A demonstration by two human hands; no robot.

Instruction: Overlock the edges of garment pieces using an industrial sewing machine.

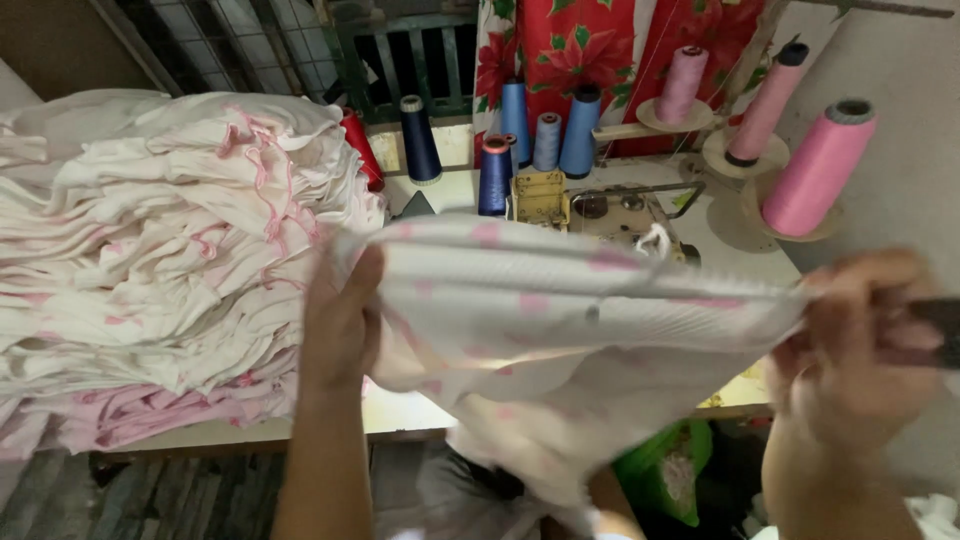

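I hold a white cloth piece with pink spots stretched out in front of me, above the table edge. My left hand grips its left end, thumb on top. My right hand pinches its right end and also has a dark object against the fingers; what that object is I cannot tell. The cloth hangs down in folds towards my lap. It hides much of the sewing machine behind it.
A tall pile of white and pink cloth pieces fills the table's left side. Blue, navy and red thread cones stand behind the machine, pink cones at the right. A green bag lies under the table.
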